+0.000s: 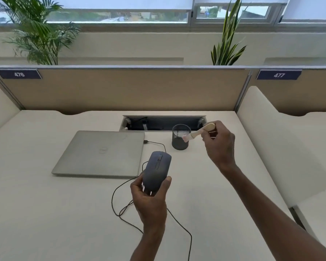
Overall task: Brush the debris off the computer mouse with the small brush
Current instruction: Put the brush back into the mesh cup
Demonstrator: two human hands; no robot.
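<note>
the left hand (149, 196) holds the mouse (157, 170) at frame center, the right hand (217, 142) holds the small brush (198, 132); sweep softly, away from you.

**One head camera, looking forward and down**

A single wide-angle view from the person's head faces forward and down over the surface (45, 213), which fills the lower half of the frame. Both forearms enter from the bottom edge, close to the lens. The partition (120, 89) crosses mid-frame, with windows (117, 16) along the top. Straight lines bow towards the edges.
</note>
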